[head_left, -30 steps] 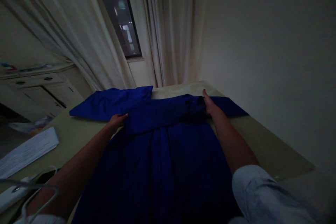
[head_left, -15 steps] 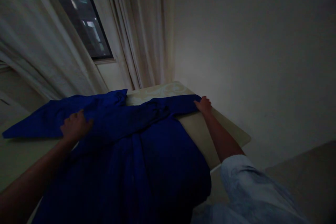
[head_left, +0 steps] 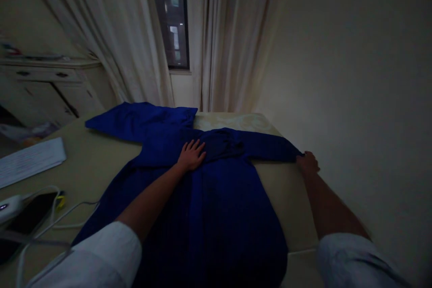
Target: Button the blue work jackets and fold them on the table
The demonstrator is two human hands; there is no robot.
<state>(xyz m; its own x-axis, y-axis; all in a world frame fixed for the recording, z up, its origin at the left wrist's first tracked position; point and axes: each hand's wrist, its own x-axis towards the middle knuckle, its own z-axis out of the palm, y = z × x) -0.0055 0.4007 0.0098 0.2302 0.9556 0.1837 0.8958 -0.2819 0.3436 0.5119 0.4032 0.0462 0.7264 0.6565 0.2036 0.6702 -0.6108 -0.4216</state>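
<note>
Just one deep-blue garment (head_left: 216, 198) here, laid flat on the beige table (head_left: 101, 162) with both sleeves out. There's also one stack of papers (head_left: 30, 159) and one phone (head_left: 30, 216) off to the left. Left hand (head_left: 192, 155) lies on its middle with fingers spread, and right hand (head_left: 308, 163) is at the right sleeve tip, too dark to tell if it's pinching.
</note>
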